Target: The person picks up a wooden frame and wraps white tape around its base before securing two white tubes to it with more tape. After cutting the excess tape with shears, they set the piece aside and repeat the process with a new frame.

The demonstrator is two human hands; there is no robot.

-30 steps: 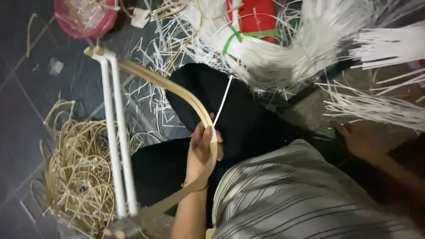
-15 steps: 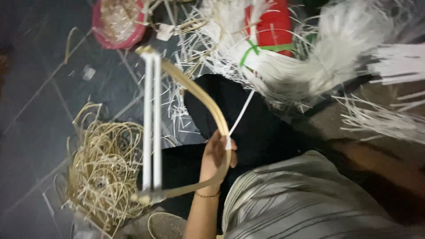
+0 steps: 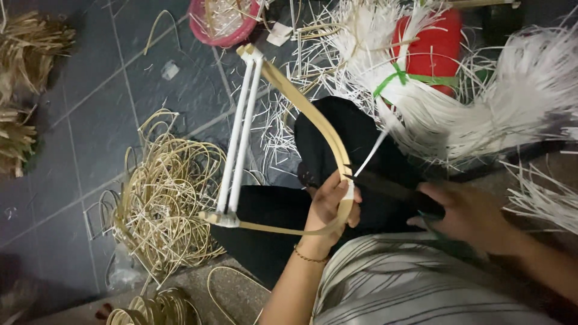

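Note:
My left hand [image 3: 328, 204] grips the bend of a curved bamboo frame [image 3: 313, 114], a bow-shaped strip closed by two white rods [image 3: 239, 135] at its left. A thin white strip [image 3: 370, 153] runs from the grip point up toward a big bundle of white strips [image 3: 481, 102]. My right hand [image 3: 472, 213] is at the lower right, fingers closed on a dark narrow tool [image 3: 391, 188] that points toward the frame. Black cloth [image 3: 355, 138] over my lap lies under both hands.
A heap of coiled tan cane [image 3: 165, 198] lies on the dark tiled floor at left. A pink basket [image 3: 223, 21] sits at top, a red container [image 3: 436, 45] behind the white bundle. Dry straw bunches [image 3: 24, 54] are at far left, more coils [image 3: 153, 307] at bottom.
The view has shifted so the frame and hands sit further right. My right hand has come forward into view beside the frame with the dark tool.

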